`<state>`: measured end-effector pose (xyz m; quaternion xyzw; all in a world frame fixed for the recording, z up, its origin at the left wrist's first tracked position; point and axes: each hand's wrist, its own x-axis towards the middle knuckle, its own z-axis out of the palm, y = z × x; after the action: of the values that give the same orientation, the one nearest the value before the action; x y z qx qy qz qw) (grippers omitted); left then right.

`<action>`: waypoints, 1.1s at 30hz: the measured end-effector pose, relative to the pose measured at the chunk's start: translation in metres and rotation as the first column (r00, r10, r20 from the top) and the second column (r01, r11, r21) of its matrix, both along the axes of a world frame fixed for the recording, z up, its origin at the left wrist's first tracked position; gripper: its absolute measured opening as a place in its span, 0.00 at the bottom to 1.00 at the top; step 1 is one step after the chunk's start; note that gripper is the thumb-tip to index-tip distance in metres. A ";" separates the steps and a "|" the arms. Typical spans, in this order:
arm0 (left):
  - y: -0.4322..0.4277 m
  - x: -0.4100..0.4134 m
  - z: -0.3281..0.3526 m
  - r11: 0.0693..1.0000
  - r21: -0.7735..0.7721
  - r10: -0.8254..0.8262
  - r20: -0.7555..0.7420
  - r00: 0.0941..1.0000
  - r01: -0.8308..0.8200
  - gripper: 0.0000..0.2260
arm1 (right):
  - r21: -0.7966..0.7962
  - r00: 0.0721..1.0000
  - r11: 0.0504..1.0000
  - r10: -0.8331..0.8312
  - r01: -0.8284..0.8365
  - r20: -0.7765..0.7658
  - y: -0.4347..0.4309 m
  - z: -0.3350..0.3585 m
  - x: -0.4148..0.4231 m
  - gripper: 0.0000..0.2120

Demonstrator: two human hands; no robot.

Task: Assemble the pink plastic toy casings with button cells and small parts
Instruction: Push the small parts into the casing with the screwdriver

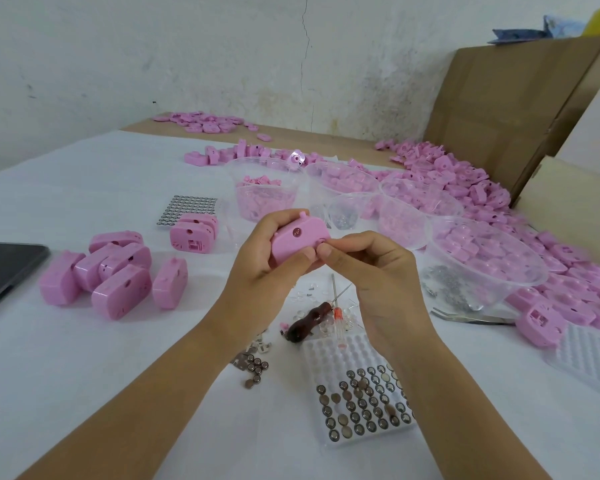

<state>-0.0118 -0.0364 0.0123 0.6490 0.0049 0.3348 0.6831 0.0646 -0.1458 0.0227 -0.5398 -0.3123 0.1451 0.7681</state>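
1. The left hand [257, 258] is wrapped around the pink casing [298, 237] and holds it in the air over the middle of the tabletop [118, 375]. The right hand [371, 268] pinches at the casing's right end with thumb and forefinger. I cannot tell whether a small part sits between those fingertips. If one does, it is probably tiny enough to slip out and get lost among the clutter below.

2. If the right hand presses off-centre, the casing could twist in the left hand's grip. A part pushed in crooked may jam or sit proud of the surface.

3. The tray of button cells [361, 407] lies directly under the right forearm, close to the near edge. If that arm drops, it could sweep the tray and scatter cells. Several already look to be lying out of their pockets.

4. The loose cells [255, 367] lie beside the tray, near the left wrist. A nudge could roll them toward the near edge and off it.

5. The red-handled screwdriver [338, 320] lies just beyond the tray, under the hands. If the casing were dropped, it might land on the screwdriver and bounce away.

6. The clear bowl [437, 271] toward the right edge sits close to the right hand. Reaching sideways without care could tip it and mix its contents into the pink heap behind it.
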 end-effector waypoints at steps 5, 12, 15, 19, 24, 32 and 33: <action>0.000 -0.001 -0.001 0.999 0.050 0.002 -0.007 1.000 -0.002 0.14 | -0.029 0.999 0.999 -0.033 0.033 0.020 -0.001 -0.001 0.000 0.04; 0.001 -0.002 0.002 1.000 0.007 -0.004 -0.006 1.000 0.004 0.14 | -0.152 0.987 0.983 0.085 -0.106 -0.136 -0.006 0.004 0.009 0.15; 0.003 0.000 0.001 1.000 0.026 0.008 -0.047 0.999 -0.007 0.16 | -0.163 0.977 0.975 0.124 -0.153 -0.173 -0.007 0.003 0.012 0.13; 0.004 0.002 0.001 0.999 -0.023 0.035 -0.089 0.995 -0.037 0.19 | -0.173 0.973 0.965 0.173 -0.199 -0.155 -0.011 0.005 0.014 0.09; 0.010 0.005 -0.003 0.991 -0.007 0.130 -0.097 0.987 -0.131 0.15 | -0.541 0.933 0.810 -0.022 0.227 0.360 -0.018 0.007 0.023 0.06; 0.014 0.005 -0.002 0.973 -0.145 0.185 0.017 0.983 -0.181 0.17 | -0.889 0.821 0.256 0.349 0.380 0.451 -0.020 -0.004 0.019 0.19; 0.013 0.005 -0.002 0.970 -0.144 0.199 0.022 0.980 -0.194 0.18 | -0.887 0.818 0.259 0.351 0.383 0.456 -0.020 -0.003 0.019 0.18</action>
<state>-0.0069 -0.0230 0.0102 0.5891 0.0805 0.4112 0.6909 0.0838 -0.1655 0.0195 -0.9107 -0.3668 0.1255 0.1425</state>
